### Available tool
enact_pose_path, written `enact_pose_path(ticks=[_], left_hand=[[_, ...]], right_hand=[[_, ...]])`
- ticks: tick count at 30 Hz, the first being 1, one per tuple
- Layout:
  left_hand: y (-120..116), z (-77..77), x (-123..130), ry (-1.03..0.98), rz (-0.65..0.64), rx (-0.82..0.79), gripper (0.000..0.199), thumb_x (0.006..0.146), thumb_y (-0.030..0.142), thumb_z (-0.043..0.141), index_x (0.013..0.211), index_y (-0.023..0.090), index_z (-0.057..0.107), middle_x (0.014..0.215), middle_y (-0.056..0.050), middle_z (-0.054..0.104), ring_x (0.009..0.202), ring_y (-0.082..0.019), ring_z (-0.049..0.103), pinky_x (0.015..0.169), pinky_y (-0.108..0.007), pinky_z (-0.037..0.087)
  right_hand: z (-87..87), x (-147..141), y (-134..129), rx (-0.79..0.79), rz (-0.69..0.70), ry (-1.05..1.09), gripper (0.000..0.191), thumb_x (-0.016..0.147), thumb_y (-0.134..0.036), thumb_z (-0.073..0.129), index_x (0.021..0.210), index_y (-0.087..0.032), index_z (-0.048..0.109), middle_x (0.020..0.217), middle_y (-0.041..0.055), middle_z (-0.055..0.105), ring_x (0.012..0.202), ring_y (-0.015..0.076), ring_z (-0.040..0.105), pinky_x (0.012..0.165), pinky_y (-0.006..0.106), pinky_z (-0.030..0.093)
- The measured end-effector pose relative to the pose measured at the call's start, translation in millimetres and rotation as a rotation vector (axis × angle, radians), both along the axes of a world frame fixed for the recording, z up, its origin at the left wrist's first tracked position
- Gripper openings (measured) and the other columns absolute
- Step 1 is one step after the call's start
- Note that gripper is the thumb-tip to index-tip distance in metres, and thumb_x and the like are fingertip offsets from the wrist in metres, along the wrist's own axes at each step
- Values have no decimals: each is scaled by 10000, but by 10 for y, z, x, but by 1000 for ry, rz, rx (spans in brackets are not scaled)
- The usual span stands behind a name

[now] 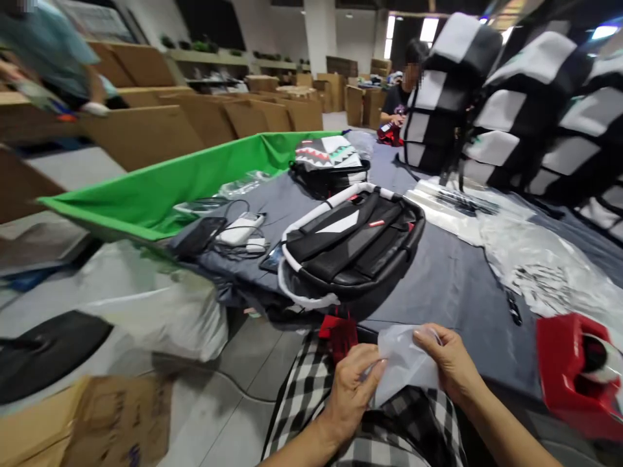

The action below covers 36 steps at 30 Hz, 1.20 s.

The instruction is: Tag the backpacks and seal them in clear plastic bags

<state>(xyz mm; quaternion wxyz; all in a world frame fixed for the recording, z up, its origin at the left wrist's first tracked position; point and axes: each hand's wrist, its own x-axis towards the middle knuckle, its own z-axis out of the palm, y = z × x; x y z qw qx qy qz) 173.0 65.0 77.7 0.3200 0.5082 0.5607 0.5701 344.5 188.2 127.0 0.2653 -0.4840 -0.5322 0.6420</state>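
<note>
A translucent white plastic sheet (406, 366) is stretched between my two hands above my checkered lap. My left hand (354, 383) pinches its left edge between thumb and fingers. At the sheet's upper right, my right hand (445, 360) grips it with the thumb on top. Beyond them, a black and grey backpack (357, 240) with white edging lies straps-up on the grey-covered table (448, 279). Some red material (338, 336) hangs at the table edge, just left of the sheet.
A red tape dispenser (562, 370) stands at the right. Clear plastic bags (545, 259) lie behind it, near stacked black-and-white bags (496, 110). Another backpack (328, 162), a white power bank with cables (241, 230) and a green fabric bin (195, 188) are farther left. Two people are beyond.
</note>
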Motion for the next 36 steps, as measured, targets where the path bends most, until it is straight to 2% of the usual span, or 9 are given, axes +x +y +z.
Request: enact_pose_path(ticks=[4, 8, 11, 17, 22, 25, 29, 33, 36], left_hand=[[-47, -167, -355, 268, 476, -1, 333, 976, 375, 530, 1263, 228, 616, 1285, -101, 626, 1205, -233, 579, 1043, -421, 471], [320, -337, -508, 523, 538, -217, 409, 933, 428, 583, 1224, 142, 604, 1196, -144, 654, 1142, -318, 577, 992, -534, 468], [515, -321, -529, 652, 606, -358, 504, 817, 391, 734, 1204, 90, 616, 1183, -187, 643, 1155, -380, 540, 980, -570, 435], [345, -183, -554, 343, 503, -278, 98, 770, 285, 739, 757, 205, 684, 950, -66, 654, 970, -284, 569, 879, -450, 444], [209, -119, -403, -415, 316, -147, 311, 774, 470, 716, 811, 183, 603, 709, 1, 643, 662, -164, 600, 642, -271, 459], [97, 7, -298, -577, 256, -152, 409, 815, 564, 666, 946, 184, 592, 726, -14, 677, 621, -165, 620, 573, -247, 456], [-8, 77, -221, 2, 240, -168, 156, 949, 324, 526, 1005, 207, 613, 731, -20, 688, 642, -169, 649, 592, -242, 449], [90, -58, -124, 778, 196, -161, 325, 876, 37, 461, 1136, 171, 602, 717, -49, 695, 648, -199, 663, 649, -282, 501], [199, -115, -76, 931, 122, -116, 279, 862, -6, 445, 1022, 144, 619, 739, -61, 693, 674, -206, 662, 732, -329, 535]], right_hand=[[87, -20, 103, 415, 272, -221, 402, 753, -600, 705, 731, -202, 753, 719, 47, 687, 688, 206, 595, 661, 279, 447], [134, -102, 145, 452, 826, -464, 361, 846, -514, 608, 782, -197, 767, 634, 8, 615, 588, 146, 494, 587, 254, 355], [119, -78, 191, 329, 1025, -569, 298, 787, -475, 679, 774, -186, 749, 601, -18, 546, 583, 125, 412, 555, 245, 295], [268, 74, 574, 264, 891, -604, 421, 759, -586, 650, 707, -168, 631, 618, -12, 532, 596, 133, 428, 536, 233, 325], [274, -398, 709, 587, 918, -632, 382, 832, -491, 561, 651, -157, 601, 592, -13, 498, 594, 125, 414, 556, 237, 313], [86, -806, 651, 615, 1007, -624, 275, 791, -380, 600, 627, -160, 611, 554, -25, 486, 567, 113, 404, 554, 237, 298], [-138, -1200, 563, 509, 835, -377, 408, 808, -512, 541, 570, -182, 501, 550, -30, 421, 564, 108, 343, 539, 239, 300], [-183, -1303, 461, 362, 552, -195, 510, 808, -672, 489, 620, -198, 471, 581, -34, 390, 562, 108, 315, 511, 243, 299], [-176, -1283, 391, 406, 558, -231, 481, 795, -627, 547, 596, -197, 465, 559, -36, 397, 543, 107, 325, 504, 247, 294]])
